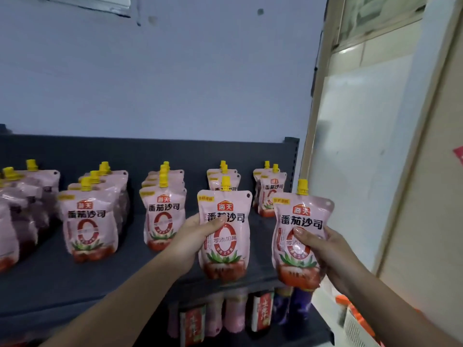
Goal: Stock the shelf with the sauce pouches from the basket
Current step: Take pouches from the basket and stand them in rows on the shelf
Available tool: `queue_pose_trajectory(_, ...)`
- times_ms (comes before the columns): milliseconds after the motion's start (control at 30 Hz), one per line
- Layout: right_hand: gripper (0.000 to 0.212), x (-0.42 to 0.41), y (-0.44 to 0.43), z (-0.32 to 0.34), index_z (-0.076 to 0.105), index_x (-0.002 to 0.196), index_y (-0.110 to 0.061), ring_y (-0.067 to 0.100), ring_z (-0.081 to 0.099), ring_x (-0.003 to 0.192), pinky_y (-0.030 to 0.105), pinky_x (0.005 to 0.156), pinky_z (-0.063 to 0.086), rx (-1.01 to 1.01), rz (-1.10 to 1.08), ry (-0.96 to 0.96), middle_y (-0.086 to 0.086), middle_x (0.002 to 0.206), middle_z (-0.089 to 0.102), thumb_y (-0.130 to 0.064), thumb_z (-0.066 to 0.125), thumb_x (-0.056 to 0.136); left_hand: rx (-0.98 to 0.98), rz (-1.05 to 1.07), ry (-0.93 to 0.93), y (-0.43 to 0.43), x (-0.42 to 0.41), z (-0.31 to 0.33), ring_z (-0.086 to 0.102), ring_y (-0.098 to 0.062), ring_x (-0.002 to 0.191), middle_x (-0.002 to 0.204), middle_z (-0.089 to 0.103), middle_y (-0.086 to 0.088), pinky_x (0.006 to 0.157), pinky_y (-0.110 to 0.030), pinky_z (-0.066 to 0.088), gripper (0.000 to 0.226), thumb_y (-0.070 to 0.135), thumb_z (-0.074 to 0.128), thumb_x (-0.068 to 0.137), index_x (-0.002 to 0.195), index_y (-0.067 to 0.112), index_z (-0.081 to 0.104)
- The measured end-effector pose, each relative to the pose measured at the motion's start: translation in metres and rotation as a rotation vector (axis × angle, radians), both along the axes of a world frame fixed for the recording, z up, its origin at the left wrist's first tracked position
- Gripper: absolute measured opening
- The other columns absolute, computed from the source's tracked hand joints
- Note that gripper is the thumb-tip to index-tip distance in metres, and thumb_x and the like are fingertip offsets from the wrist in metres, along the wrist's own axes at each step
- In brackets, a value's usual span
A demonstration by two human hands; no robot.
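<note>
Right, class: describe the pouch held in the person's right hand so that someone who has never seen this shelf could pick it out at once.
Start at the dark grey metal shelf lined with rows of pink, yellow-capped sauce pouches. Go to its right end, beside the pale wall. There the right hand holds the pink plastic sauce pouch in its grip; unlike its neighbours, it hangs past the shelf's front edge, tilted, nearest the wall.

dark shelf (62,284), rows of sauce pouches (162,216)

**Around the stocking spot**

Behind the display I see a pale blue wall (175,83). To my right stands a cream door frame (310,136) with a whitish panel (355,146). Lower down, red-labelled bottles (261,311) and purple packs (293,306) sit in a row.
</note>
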State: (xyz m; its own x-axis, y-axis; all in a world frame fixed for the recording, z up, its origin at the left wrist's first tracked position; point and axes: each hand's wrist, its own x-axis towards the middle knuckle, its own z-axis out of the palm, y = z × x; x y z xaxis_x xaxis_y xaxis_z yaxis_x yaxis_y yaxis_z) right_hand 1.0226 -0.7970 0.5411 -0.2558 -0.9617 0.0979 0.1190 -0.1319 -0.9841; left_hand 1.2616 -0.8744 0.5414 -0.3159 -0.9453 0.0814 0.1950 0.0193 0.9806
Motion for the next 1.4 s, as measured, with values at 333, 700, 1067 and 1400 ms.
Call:
queue_pose_trajectory(333, 0.019, -0.050, -0.123, -0.001, 0.064, 0.099, -0.011, 0.021, 0.073, 0.066, 0.028, 0.052, 0.057, 0.046, 0.057, 0.001, 0.006, 0.080, 0.077, -0.007, 0.066, 0.081, -0.031, 0.137, -0.008, -0.117, -0.043, -0.007, 0.073, -0.020, 0.081, 0.094, 0.075, -0.006, 0.065, -0.030, 0.056, 0.015, 0.009, 0.063, 0.086, 0.100, 0.015, 0.068)
queue_pose_trajectory(700, 0.038, -0.101, -0.209, -0.021, 0.064, 0.105, -0.012, 0.025, 0.073, 0.079, 0.037, 0.066, 0.059, 0.041, 0.100, 0.005, 0.009, 0.095, 0.075, -0.012, 0.073, 0.068, -0.075, 0.246, -0.039, -0.168, -0.064, -0.023, 0.071, -0.013, 0.088, 0.094, 0.075, 0.002, 0.072, -0.028, 0.053, 0.016, 0.012, 0.062, 0.086, 0.098, 0.023, 0.067)
queue_pose_trajectory(1067, 0.033, -0.115, -0.249, -0.033, 0.067, 0.097, -0.010, 0.027, 0.072, 0.087, 0.044, 0.077, 0.058, 0.057, 0.306, -0.051, 0.009, 0.091, 0.076, -0.006, 0.067, 0.064, -0.066, 0.277, -0.012, -0.172, -0.071, -0.032, 0.072, -0.016, 0.083, 0.094, 0.076, -0.005, 0.067, -0.024, 0.058, 0.016, 0.008, 0.062, 0.084, 0.098, 0.012, 0.068)
queue_pose_trajectory(1400, 0.044, -0.139, -0.246, -0.046, 0.059, 0.112, -0.021, 0.018, 0.065, 0.103, 0.039, 0.090, 0.052, 0.116, 0.349, 0.360, -0.002, 0.109, 0.071, -0.012, 0.074, 0.072, -0.066, 0.233, -0.277, -0.159, -0.059, -0.041, 0.072, -0.010, 0.085, 0.095, 0.076, 0.001, 0.066, -0.017, 0.056, 0.035, -0.003, 0.073, 0.072, 0.103, 0.012, 0.067)
